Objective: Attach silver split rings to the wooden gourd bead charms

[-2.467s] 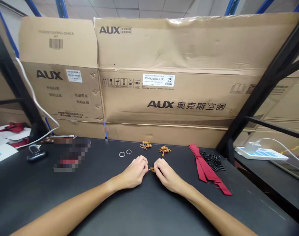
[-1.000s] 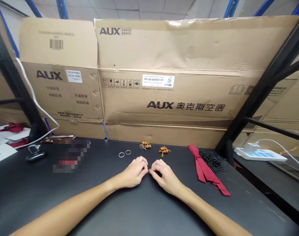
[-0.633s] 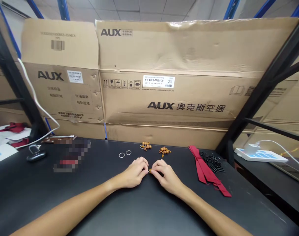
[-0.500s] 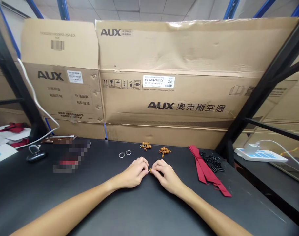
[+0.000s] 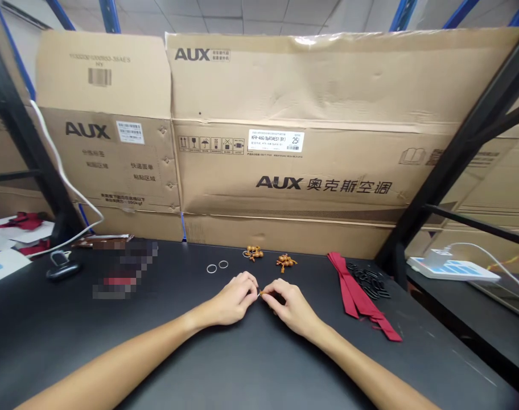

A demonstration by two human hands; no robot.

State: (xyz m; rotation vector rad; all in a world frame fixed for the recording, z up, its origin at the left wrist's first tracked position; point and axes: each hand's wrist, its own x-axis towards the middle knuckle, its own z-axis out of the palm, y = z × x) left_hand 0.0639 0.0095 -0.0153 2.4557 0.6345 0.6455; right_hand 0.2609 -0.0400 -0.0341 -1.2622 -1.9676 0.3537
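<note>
Close together above the black tabletop (image 5: 191, 364), both of my hands are pinched. My left hand (image 5: 236, 299) grips a metal ring (image 5: 258, 294), of which only a thin silvery bit shows between the fingertips. Facing it, my right hand (image 5: 291, 307) has thumb and forefinger closed on a small orange-brown pendant (image 5: 262, 292), mostly covered by the fingers. The two pieces meet or nearly meet in the gap; I cannot tell if they are joined. Beyond the hands lie two loose metal rings (image 5: 211, 269) and a pile of brown bead pendants (image 5: 285, 261).
Another bead cluster (image 5: 254, 253) with a ring lies at the back. Red fabric strips (image 5: 362, 296) and black buckle-like pieces (image 5: 370, 282) lie right. A black pouch-like object (image 5: 63, 270) is at left. Large cardboard sheets (image 5: 285, 222) stand behind the table.
The fingers of my right hand have shifted slightly, and the orange-brown piece shows a little differently between the fingertips. My left hand is nearly still; the things on the table have not moved.
</note>
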